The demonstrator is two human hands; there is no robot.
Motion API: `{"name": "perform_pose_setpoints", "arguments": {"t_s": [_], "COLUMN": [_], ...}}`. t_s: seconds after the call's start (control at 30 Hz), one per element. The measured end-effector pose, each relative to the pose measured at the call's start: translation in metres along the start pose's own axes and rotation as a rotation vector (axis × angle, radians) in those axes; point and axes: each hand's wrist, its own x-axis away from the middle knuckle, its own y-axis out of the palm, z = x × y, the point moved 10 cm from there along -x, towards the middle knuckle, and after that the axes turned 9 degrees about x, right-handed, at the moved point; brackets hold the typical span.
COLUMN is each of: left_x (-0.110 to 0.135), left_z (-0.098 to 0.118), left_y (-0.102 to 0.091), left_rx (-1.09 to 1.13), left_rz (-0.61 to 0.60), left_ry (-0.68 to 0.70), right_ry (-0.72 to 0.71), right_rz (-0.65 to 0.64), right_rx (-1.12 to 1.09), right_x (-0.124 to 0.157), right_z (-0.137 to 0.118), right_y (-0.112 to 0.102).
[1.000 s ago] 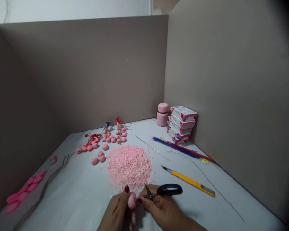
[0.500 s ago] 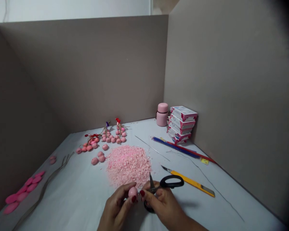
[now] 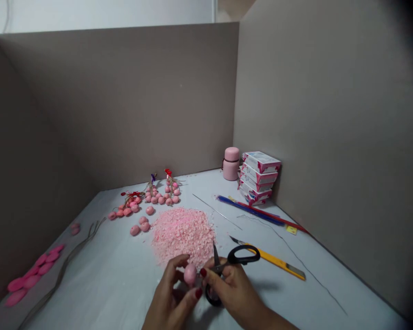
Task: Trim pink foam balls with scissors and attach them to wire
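My left hand point(image 3: 172, 295) holds a small pink ball point(image 3: 190, 275) between its fingers and thumb, just above the table's near edge. Right beside the ball, my right hand point(image 3: 239, 291) is closed round black-handled scissors point(image 3: 231, 257), whose blades stand spread and point up and away. The thumb and fingertip of that hand pinch close to the ball; whether they grip a part of it cannot be made out. Beyond both hands lies a heap of pink shavings point(image 3: 184, 233).
A yellow craft knife point(image 3: 277, 262), a thin wire point(image 3: 289, 247) and a metal needle point(image 3: 216, 211) lie to the right. Loose pink balls point(image 3: 135, 230) and tied bunches point(image 3: 161, 200) sit behind. Stacked boxes point(image 3: 259, 176) and a pink flask point(image 3: 231, 164) stand at the back; pink ovals point(image 3: 30, 280) lie left.
The left fingers have loosened and shifted around the ball, showing more of it, and the left thumb has moved lower right. The scissors have tilted slightly in my right hand.
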Motion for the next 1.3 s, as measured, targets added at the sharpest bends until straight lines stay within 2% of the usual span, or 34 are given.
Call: {"name": "perform_pose_setpoints", "arguments": {"t_s": [0.07,0.13,0.23,0.43,0.6,0.67,0.77,0.87,0.97,1.13,1.3], "left_x": [0.001,0.000,-0.001,0.000,0.004,0.004,-0.001,-0.004,-0.008,-0.013,-0.015], "left_z": [0.012,0.014,0.009,-0.016,-0.030,-0.028,-0.011,0.006,0.015,0.014,-0.008], "left_y": [-0.001,0.001,0.000,0.006,0.009,0.007,0.005,0.004,0.006,0.006,0.010], "left_rx": [-0.127,-0.193,-0.156,0.097,0.023,-0.010,-0.076,-0.192,-0.271,-0.270,-0.159], "left_rz": [-0.015,-0.071,-0.073,-0.029,-0.043,-0.014,0.019,0.027,-0.016,-0.039,-0.108], "left_ry": [0.117,0.125,0.044,-0.183,-0.316,-0.271,-0.031,0.205,0.291,0.191,-0.031], "right_ry": [0.028,0.027,0.000,-0.112,-0.146,-0.086,0.009,-0.023,-0.054,-0.011,-0.050], "right_rz": [0.045,0.051,0.027,-0.102,-0.082,-0.047,0.056,0.115,0.112,0.085,0.040], "right_rx": [0.017,0.026,0.015,0.033,0.161,0.137,0.079,0.050,0.054,0.072,0.085], "right_x": [0.000,0.000,0.001,0.004,0.005,0.002,-0.004,-0.008,-0.011,-0.012,-0.007], "right_z": [0.002,0.000,-0.004,-0.017,-0.019,-0.011,0.000,-0.003,-0.003,0.008,0.003], "right_y": [-0.005,-0.006,-0.003,0.009,0.007,0.004,-0.007,-0.017,-0.020,-0.018,-0.011]}}
